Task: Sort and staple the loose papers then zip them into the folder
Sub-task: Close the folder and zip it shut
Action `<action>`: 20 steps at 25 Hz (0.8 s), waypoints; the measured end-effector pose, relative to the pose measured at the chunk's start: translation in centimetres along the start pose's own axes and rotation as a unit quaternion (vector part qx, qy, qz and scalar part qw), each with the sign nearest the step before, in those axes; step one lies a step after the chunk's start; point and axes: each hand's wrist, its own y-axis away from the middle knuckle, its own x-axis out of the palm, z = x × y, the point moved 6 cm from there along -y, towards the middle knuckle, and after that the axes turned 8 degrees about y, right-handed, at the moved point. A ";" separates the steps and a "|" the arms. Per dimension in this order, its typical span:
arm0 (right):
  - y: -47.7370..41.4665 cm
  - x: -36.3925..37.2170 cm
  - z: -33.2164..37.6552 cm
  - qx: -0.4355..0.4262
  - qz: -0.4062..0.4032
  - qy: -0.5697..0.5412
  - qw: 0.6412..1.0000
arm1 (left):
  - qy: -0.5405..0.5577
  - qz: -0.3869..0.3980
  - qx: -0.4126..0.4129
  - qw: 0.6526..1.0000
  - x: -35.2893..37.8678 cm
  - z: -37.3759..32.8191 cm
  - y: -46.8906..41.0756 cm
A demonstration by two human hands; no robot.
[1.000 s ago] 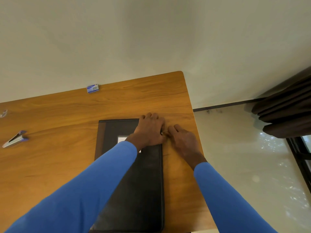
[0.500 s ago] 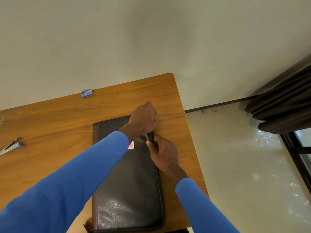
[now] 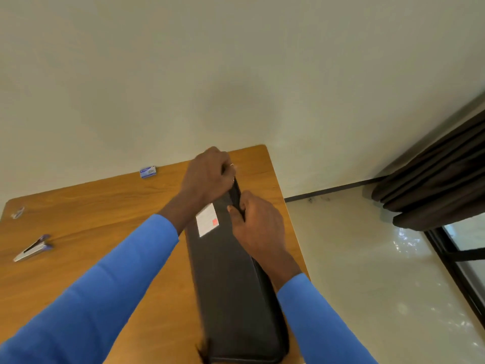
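Note:
A black leather zip folder [image 3: 231, 290] with a white label [image 3: 207, 223] is tipped up on its long edge near the right side of the wooden table [image 3: 91, 214]. My left hand [image 3: 207, 177] grips the folder's far top corner. My right hand [image 3: 258, 224] pinches the folder's raised right edge where the zip runs, just below the left hand. Whether the zip pull is between the fingers cannot be told. No loose papers are in view.
A stapler [image 3: 32, 248] lies at the table's left side, a small metal item [image 3: 17, 212] sits farther back left, and a blue staple box [image 3: 148, 171] rests by the wall. The table's right edge drops to a glossy floor; dark curtains [image 3: 433, 185] hang at right.
The folder lay flat on the table; it now stands tilted up on its left long edge. Both hands rose with its right edge, the left still on the far corner.

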 end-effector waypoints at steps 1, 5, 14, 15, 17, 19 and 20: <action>-0.2 -1.3 1.3 -0.018 -0.004 0.018 1.000 | -0.006 -0.005 0.016 1.000 -1.5 0.2 0.6; 0.8 -3.9 3.9 -0.026 0.003 0.075 0.997 | 0.006 0.070 0.077 0.995 -5.4 1.6 3.0; 4.1 -1.7 9.2 -0.049 0.031 0.104 0.993 | 0.163 0.001 0.087 0.983 -7.7 6.6 10.2; 4.6 -1.6 10.1 -0.062 0.030 0.109 0.992 | 0.165 -0.007 0.093 0.982 -8.0 6.7 10.8; 5.3 -1.1 12.2 -0.107 0.027 0.141 0.984 | 0.186 -0.031 0.093 0.978 -8.9 7.3 11.8; 5.2 -0.5 13.7 -0.153 0.031 0.174 0.972 | 0.199 -0.056 0.080 0.975 -9.5 8.2 12.6; 4.8 -0.2 13.8 -0.161 0.037 0.183 0.969 | 0.199 -0.061 0.073 0.975 -9.6 8.5 12.7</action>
